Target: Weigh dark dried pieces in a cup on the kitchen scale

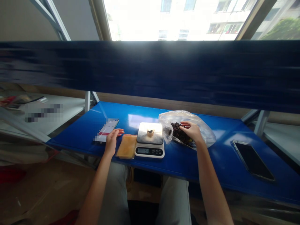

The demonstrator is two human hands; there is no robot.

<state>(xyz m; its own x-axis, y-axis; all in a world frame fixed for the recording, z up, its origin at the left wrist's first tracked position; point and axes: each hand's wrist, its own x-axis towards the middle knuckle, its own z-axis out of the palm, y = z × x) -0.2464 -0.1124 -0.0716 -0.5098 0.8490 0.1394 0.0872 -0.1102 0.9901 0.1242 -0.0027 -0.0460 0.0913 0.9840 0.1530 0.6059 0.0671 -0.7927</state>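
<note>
A white digital scale [150,151] with a steel plate stands on the blue table. On its plate sits a small tan open pouch [150,133] with something dark inside; the display seems to read 54. In a clear plastic bag [203,128] to the right lies a heap of dark dried pieces [177,131]. My right hand [191,130] reaches into the bag, fingers curled at the pieces. Left of the scale is a stack of yellowish flat packets [127,147]. My left hand [112,140] is beside it, fingers stretched out, holding nothing.
A phone with a lit screen [109,129] lies behind my left hand. Another phone, dark-screened [254,159], lies at the right. A dark blue shelf board [150,72] crosses above the table. White side tables flank it, with papers on the left one.
</note>
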